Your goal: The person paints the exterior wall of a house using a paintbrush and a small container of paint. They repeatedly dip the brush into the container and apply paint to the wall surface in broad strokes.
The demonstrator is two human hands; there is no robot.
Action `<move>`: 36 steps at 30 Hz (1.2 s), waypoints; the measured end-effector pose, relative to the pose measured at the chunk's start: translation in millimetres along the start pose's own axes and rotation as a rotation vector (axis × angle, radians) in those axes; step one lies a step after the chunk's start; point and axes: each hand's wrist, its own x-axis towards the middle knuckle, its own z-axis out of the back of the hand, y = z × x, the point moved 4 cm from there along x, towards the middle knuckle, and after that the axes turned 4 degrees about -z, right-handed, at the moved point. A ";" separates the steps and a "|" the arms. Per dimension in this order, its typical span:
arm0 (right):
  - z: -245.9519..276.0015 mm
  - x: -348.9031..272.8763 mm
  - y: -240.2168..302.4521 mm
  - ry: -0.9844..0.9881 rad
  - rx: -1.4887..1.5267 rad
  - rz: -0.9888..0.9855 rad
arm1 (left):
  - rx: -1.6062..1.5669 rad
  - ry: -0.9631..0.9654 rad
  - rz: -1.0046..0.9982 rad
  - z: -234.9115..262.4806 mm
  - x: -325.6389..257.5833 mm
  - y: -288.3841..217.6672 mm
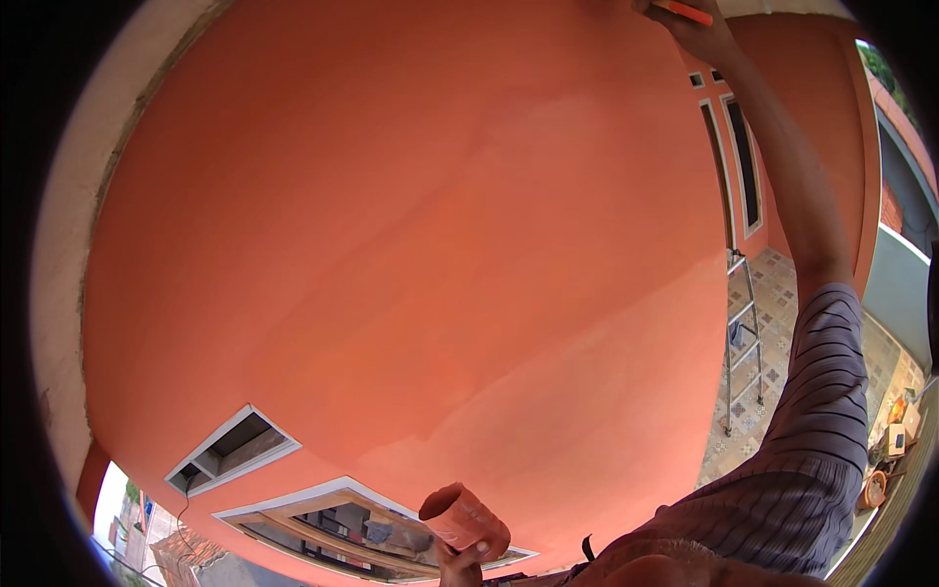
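Our left hand (458, 565) grips a paint-covered can (466, 519) at 6 o'clock, low in front of the orange wall (411, 254). Our right hand (696, 31) is up at 1 o'clock, closed on an orange tool (685, 12) against the wall. A ladder (743, 338) stands at 3 o'clock on the tiled floor (773, 323).

A paint-smeared orange cup (466, 519), tilted, sits low in the near middle; a thin orange tool (685, 12) is raised far up right against the wall.
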 end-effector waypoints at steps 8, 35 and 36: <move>6.8 38.4 -91.9 -0.004 0.351 -0.123 | -0.064 -0.021 -0.043 -0.2 8.1 10.9; 14.7 -6.7 -75.7 -0.091 0.530 -0.435 | -0.087 0.048 -0.027 -5.7 12.0 7.0; 17.2 -3.0 -77.9 -0.107 0.514 -0.416 | -0.105 0.052 -0.042 -8.7 12.6 6.5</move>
